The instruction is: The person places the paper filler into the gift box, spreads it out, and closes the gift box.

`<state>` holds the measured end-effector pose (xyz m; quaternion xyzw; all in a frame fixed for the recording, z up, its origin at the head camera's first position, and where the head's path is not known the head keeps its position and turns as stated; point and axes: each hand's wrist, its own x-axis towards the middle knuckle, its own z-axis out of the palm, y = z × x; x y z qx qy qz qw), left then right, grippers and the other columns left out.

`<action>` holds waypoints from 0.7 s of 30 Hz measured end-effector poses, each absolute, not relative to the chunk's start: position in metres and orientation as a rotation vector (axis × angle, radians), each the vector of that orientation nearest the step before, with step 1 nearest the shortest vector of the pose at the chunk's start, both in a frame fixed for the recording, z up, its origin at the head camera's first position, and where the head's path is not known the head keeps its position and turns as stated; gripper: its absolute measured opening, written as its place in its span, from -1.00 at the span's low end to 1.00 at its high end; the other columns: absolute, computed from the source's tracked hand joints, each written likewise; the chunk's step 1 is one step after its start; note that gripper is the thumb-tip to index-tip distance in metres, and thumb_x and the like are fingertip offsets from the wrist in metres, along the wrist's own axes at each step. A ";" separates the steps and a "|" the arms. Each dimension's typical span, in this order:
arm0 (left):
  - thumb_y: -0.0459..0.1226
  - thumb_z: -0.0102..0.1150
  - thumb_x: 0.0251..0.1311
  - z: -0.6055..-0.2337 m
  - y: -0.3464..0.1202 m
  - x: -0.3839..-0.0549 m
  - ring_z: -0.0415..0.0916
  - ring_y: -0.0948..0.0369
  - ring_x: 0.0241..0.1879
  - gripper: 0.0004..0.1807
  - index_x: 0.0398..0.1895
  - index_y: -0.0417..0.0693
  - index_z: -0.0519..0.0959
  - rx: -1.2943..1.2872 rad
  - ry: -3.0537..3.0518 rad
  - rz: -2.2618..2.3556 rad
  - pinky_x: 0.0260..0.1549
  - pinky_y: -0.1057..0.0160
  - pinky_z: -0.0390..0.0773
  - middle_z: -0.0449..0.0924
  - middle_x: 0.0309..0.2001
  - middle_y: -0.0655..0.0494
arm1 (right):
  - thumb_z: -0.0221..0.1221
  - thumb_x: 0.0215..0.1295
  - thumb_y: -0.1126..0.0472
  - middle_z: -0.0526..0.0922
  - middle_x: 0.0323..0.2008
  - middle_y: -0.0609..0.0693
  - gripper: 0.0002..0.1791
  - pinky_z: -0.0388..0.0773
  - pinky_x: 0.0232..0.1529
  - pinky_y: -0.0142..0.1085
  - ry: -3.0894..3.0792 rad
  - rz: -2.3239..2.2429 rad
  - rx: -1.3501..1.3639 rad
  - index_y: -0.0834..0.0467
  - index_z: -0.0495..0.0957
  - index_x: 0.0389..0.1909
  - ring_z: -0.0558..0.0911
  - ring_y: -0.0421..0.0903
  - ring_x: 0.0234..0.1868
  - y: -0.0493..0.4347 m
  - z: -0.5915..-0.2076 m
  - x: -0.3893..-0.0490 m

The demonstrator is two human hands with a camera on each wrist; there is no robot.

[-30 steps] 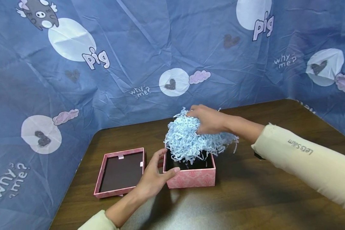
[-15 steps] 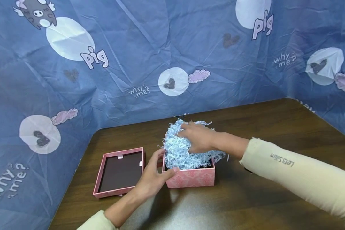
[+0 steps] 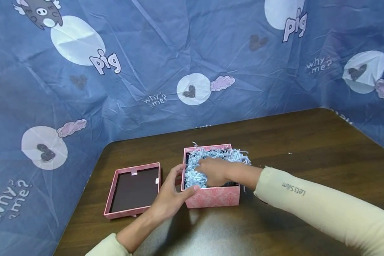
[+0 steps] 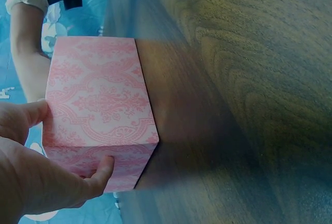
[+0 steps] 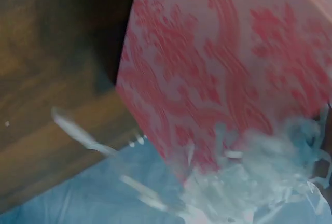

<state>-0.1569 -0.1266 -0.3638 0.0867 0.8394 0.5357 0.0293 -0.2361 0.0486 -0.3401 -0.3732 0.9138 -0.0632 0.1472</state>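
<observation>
A pink damask-patterned box (image 3: 212, 197) stands open-topped on the table in the head view. My left hand (image 3: 169, 197) holds its near left corner, thumb over the front rim and fingers along the left side. In the left wrist view the left hand (image 4: 57, 172) grips the patterned box (image 4: 98, 94) by that corner. Light blue shredded paper (image 3: 193, 176) lies inside the box, with strands spilling over the right rim. My right hand (image 3: 214, 171) is down in the box, its bent fingers sunk in the paper and the fingertips hidden. The right wrist view shows shredded paper (image 5: 254, 172) hanging beside the box wall (image 5: 207, 63).
Left of the box lies its pink-edged lid (image 3: 134, 193), dark inside facing up, with small pale ribbon tabs. A paper scrap (image 3: 290, 153) is on the brown wooden table (image 3: 291, 131) at the right. Behind the table hangs a blue printed cloth (image 3: 140, 64).
My right hand has moved down with the shredded paper, from above the box into it. The black inside is now mostly covered. My left hand stays on the corner.
</observation>
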 end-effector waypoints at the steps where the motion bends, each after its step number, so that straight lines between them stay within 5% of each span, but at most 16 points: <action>1: -0.20 0.34 0.15 -0.364 -0.126 -0.157 0.41 -0.03 0.10 -0.22 0.39 -0.11 0.17 0.267 2.588 1.653 -0.03 0.07 0.51 0.36 0.19 -0.14 | 0.28 0.21 0.21 0.40 0.28 0.18 -0.43 0.33 0.26 -0.01 2.621 -0.183 -1.061 0.17 0.44 0.27 0.36 0.12 0.30 0.048 -0.343 -0.236; 13: -0.22 0.34 0.15 -0.362 -0.125 -0.156 0.43 -0.05 0.09 -0.24 0.38 -0.13 0.19 0.289 2.560 1.714 -0.10 0.10 0.54 0.37 0.17 -0.17 | 0.24 0.23 0.22 0.36 0.31 0.16 -0.39 0.29 0.27 0.06 2.628 -0.111 -1.046 0.14 0.38 0.32 0.31 0.13 0.34 0.047 -0.336 -0.237; 21: -0.23 0.33 0.16 -0.365 -0.126 -0.158 0.43 -0.03 0.08 -0.24 0.38 -0.12 0.17 0.271 2.562 1.685 -0.09 0.13 0.55 0.38 0.16 -0.15 | 0.25 0.27 0.03 0.14 0.45 0.11 -0.29 -0.03 0.37 0.17 2.713 -0.128 -1.062 -0.01 0.25 0.42 0.07 0.20 0.45 0.056 -0.312 -0.227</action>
